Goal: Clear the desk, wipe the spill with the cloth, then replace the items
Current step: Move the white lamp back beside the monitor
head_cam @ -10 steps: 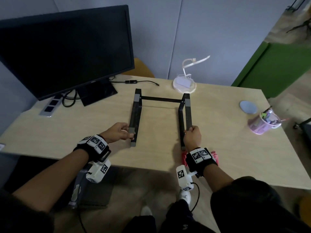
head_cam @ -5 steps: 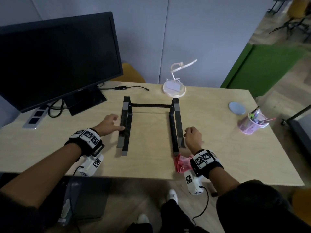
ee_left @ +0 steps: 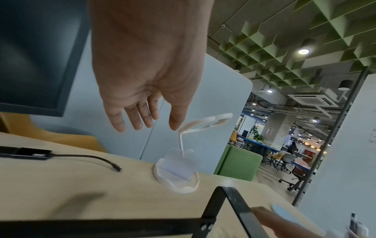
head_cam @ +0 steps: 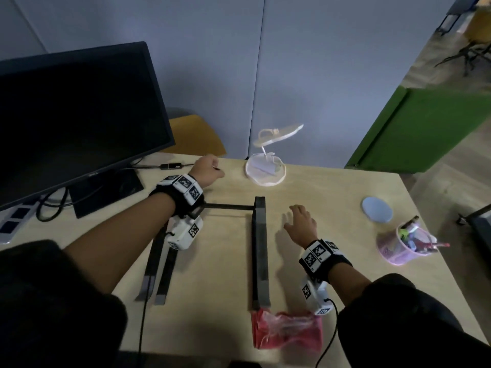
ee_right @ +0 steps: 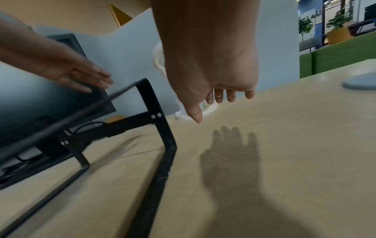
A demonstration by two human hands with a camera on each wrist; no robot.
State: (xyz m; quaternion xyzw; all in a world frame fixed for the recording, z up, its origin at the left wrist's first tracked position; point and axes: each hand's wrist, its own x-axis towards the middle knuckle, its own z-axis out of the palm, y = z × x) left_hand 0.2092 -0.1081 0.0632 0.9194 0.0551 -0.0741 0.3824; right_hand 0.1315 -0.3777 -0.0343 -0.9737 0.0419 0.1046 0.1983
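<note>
A black laptop stand lies in the middle of the wooden desk, with its frame close to my right hand. A crumpled red cloth sits at the desk's near edge by the stand's right rail. My left hand hovers at the back of the desk, fingers straight and holding nothing, just left of the white lamp. My right hand hangs over bare desk right of the stand, fingers relaxed and holding nothing. I see no spill.
A black monitor stands at the back left, with a loose cable beside it. A blue coaster and a pink pen cup sit at the right. A grey partition runs behind the desk.
Both hands have let go of the stand's rails. The left hand has moved to the back of the desk near the lamp; the right has moved forward, right of the stand.
</note>
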